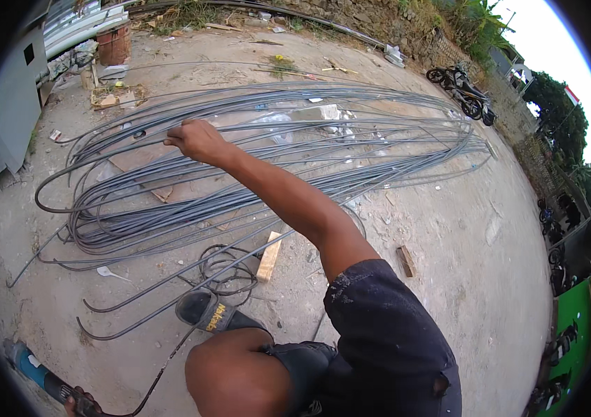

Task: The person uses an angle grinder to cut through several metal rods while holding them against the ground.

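At the lower left my left hand [78, 403] is closed around the body of a blue and black angle grinder [35, 370], whose cord runs off past my foot. My right arm stretches forward over a large bundle of long, bent steel rebar [191, 212] on the ground. Out at its end, my right hand [200, 141] has its fingers closed on a rebar rod [111, 147] along the bundle's upper side. That rod bends round in a loop at the left. Its exact contact with the fingers is partly hidden by the hand.
A wooden block [268, 257] and a coiled black cable [229, 274] lie near my sandalled foot [205, 309]. Another wood piece [405, 261] is to the right. Concrete rubble [316, 113] sits among the rods. A grey metal cabinet [14, 104] stands left; motorcycles [464, 94] are parked far right.
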`<state>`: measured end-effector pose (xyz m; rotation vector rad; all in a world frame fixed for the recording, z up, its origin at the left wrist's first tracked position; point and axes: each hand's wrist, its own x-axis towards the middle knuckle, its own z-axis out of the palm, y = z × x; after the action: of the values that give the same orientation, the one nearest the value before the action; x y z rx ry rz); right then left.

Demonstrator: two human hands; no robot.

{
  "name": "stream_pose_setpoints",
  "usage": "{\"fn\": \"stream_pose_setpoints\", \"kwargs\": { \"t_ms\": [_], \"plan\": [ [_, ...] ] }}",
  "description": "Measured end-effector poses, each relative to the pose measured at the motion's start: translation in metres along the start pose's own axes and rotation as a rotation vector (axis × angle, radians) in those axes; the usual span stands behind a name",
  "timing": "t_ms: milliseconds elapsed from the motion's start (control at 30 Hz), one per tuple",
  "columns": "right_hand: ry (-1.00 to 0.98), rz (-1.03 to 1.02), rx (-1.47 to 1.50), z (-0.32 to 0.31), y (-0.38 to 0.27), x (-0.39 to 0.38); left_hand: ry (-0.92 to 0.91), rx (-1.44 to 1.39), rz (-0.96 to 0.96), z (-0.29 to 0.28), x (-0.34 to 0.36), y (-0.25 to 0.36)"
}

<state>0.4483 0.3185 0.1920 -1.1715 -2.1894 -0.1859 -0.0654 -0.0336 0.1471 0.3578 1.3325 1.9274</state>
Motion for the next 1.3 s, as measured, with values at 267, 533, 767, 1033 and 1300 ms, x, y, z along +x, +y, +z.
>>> {"fn": "stream_pose_setpoints", "kwargs": {
  "t_ms": [267,533,767,1033,1300],
  "plan": [
    [-0.276,0.095,0.066,0.053,-0.014,-0.048,0.037,0.051,0.011,0.0,-0.011,0.009],
    [-1.019,-0.178,0.523,0.02,-0.097,-0.145,0.038,-0.016,-0.07,0.001,-0.004,-0.008],
    [-0.892,-0.152,0.65,0.066,-0.096,-0.185,0.108,-0.022,-0.034,0.005,-0.007,0.0],
    [-0.965,-0.171,0.774,0.078,-0.104,-0.198,0.115,-0.028,0.053,0.027,-0.009,0.016],
    [-1.058,-0.053,0.767,0.058,-0.076,-0.121,0.133,-0.009,-0.014,0.074,0.001,-0.001]
  ]
}}
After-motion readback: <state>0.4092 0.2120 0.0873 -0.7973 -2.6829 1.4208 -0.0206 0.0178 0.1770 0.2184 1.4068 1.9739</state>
